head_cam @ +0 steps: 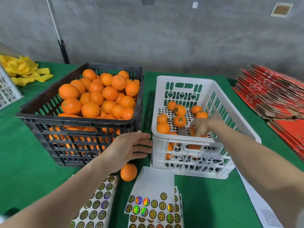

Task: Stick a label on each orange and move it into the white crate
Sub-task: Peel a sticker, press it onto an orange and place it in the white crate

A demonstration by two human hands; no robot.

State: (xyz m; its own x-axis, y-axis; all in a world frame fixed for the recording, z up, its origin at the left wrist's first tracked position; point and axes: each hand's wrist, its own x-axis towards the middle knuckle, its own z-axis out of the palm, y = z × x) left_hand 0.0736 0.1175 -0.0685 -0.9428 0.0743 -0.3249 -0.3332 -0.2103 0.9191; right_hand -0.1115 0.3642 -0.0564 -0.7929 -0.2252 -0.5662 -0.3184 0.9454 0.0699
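A black crate (79, 120) piled with unlabelled oranges (98, 96) stands at the left. Beside it, the white crate (181, 137) holds several oranges, some showing round labels (180, 120). My right hand (199, 125), blurred, reaches down inside the white crate near its front wall, fingers curled over an orange (192, 132). My left hand (130, 147) hovers with fingers spread in the gap between the two crates, holding nothing. Just below it a loose orange (128, 172) lies on the green cloth. Sheets of round labels (153, 204) lie in front of me.
A second label sheet (97, 204) lies at lower left, and white paper (256, 198) at lower right. Flattened red cartons (271, 94) are stacked at the right. Yellow foam nets (24, 69) and another white crate (6, 91) sit far left. A grey wall stands behind.
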